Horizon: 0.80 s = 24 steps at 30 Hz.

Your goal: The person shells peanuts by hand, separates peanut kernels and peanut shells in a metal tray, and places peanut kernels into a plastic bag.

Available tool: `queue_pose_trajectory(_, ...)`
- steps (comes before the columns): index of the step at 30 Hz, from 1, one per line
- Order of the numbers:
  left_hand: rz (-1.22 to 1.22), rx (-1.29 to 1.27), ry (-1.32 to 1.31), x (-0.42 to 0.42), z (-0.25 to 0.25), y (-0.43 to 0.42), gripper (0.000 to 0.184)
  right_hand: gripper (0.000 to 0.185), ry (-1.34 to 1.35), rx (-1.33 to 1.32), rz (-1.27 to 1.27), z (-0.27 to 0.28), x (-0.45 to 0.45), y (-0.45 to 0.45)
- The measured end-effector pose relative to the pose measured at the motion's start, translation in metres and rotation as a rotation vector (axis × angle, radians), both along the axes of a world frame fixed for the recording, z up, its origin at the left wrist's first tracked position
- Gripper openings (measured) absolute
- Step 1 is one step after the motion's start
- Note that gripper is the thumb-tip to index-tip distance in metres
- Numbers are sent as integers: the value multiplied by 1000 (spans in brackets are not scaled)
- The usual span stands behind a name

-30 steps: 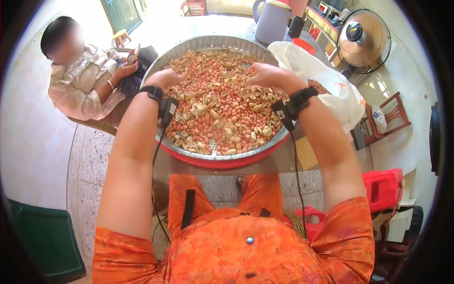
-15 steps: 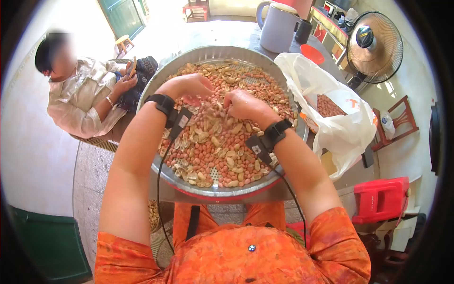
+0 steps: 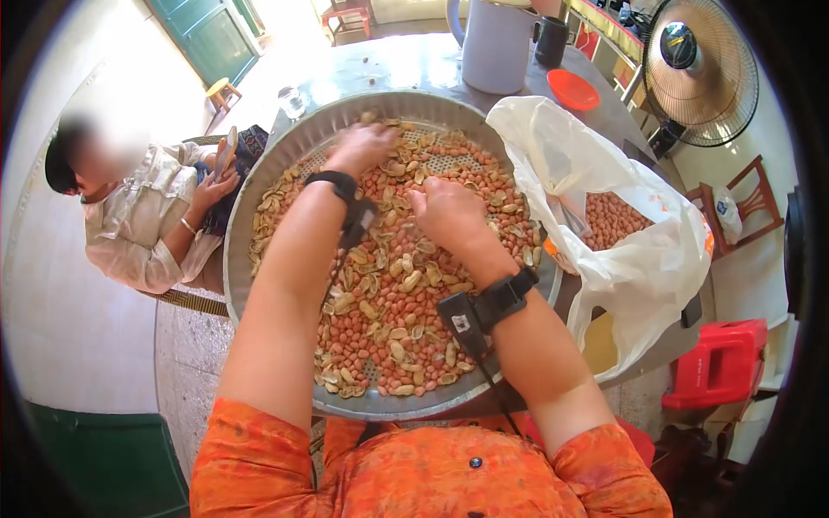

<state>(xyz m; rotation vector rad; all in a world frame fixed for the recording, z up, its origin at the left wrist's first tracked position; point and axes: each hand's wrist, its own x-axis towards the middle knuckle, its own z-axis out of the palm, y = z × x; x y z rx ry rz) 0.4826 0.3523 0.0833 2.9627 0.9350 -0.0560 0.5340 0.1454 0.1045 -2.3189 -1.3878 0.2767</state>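
Observation:
A wide round metal tray (image 3: 238, 250) with a perforated bottom holds shelled red-skinned peanuts (image 3: 401, 326), mixed with pale pods and broken shells (image 3: 345, 302). My left hand (image 3: 367, 147) reaches over the far part of the tray, among the shells there; its fingers are spread but smeared by motion. Near the tray's middle, my right hand (image 3: 451, 212) is low over the peanuts with its fingers curled in. Whatever those fingers hold is hidden from view. Both wrists wear black straps with small devices.
Right of the tray, an open white plastic bag (image 3: 639, 276) contains more peanuts (image 3: 613, 223). Behind stand a grey jug (image 3: 496, 52), a dark mug (image 3: 550, 41), a red dish (image 3: 573, 90) and a fan (image 3: 699, 73). A seated person (image 3: 147, 216) at left holds a phone.
My left hand has moved farther away across the tray, its fingers spreading. My right hand stays near the middle, still curled. The view has shifted, bringing the tray lower and closer.

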Motion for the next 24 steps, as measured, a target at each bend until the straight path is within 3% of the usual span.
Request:
queue_pose_trajectory(2,239,-134,-125,24,8,-50,47,31,-5,26,-35,-3,5,2)
queue_pose_trajectory(4,-308,-112,49,25,-5,-50,47,31,-14,56,-61,-4,8,1)
queue_pose_trajectory(5,-103,-151,-65,15,11,-82,41,32,-6,68,-46,-4,9,-2)
queue_pose_trajectory(6,-94,-147,-64,7,10,-77,41,33,0,83,-30,-3,8,-3)
queue_pose_trajectory(9,-275,-133,-249,-32,11,-64,30,27,64,134,63,-6,12,-2)
queue_pose_trajectory(12,-82,-288,-91,-74,48,-76,25,20,95,153,135,-6,12,-2)
queue_pose_trajectory(15,-187,-350,-50,-106,61,-89,20,17,43,166,175,-14,13,-1)
queue_pose_trajectory(18,-89,-481,-92,-117,77,-114,24,17,-4,254,189,-22,12,-1)
queue_pose_trajectory(24,70,-348,-373,-114,49,-114,44,20,45,236,242,-12,6,0)
